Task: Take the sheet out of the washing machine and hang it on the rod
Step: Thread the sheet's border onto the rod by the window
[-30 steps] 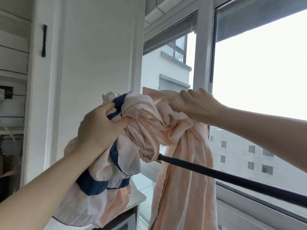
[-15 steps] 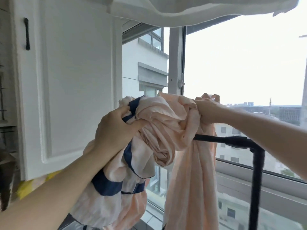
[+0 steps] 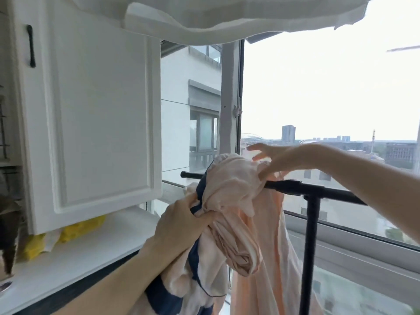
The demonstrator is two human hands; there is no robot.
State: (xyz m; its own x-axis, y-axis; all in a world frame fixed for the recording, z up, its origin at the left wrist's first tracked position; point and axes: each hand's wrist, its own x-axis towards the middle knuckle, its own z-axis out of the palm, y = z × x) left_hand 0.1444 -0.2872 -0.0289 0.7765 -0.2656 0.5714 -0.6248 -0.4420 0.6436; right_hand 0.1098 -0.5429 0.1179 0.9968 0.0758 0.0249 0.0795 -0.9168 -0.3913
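- No writing or brand can be read anywhere.
- One sheet (image 3: 229, 189), peach with navy bands, is bunched over one black rod (image 3: 293, 185), part hanging below it.
- Left hand (image 3: 179, 223), below the rod, grips the bundle.
- Right hand (image 3: 279, 158), above the rod, has its fingers spread, thumb on the cloth.
- One white cabinet door (image 3: 95, 114) stands left of the rod.

No readable text, label, brand, number or sign anywhere in view.

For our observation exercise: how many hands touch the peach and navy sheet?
2. The left hand grips the bunched peach and navy sheet below the black metal rod; the right hand rests spread fingers on top.
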